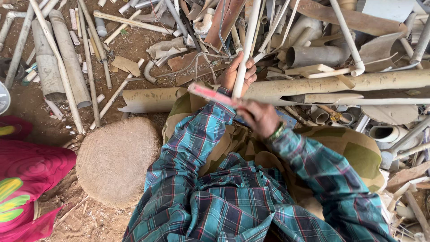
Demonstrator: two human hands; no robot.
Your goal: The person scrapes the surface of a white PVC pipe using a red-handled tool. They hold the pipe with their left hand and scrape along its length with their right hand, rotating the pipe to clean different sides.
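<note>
At 12 o'clock: left hand [238,71] closed on white pipe [247,40] | right hand [261,117] closed on pink saw [212,94] | pipe pile [331,56] at 1 o'clock

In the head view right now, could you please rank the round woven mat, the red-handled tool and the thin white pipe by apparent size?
1. Round woven mat.
2. Thin white pipe, long but slim.
3. Red-handled tool, partly hidden by the right hand.

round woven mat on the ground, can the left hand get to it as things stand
Probably not at once: the left hand is wrapped around a thin white pipe. The woven mat lies uncovered beside the left knee, so the way looks free otherwise.
</note>
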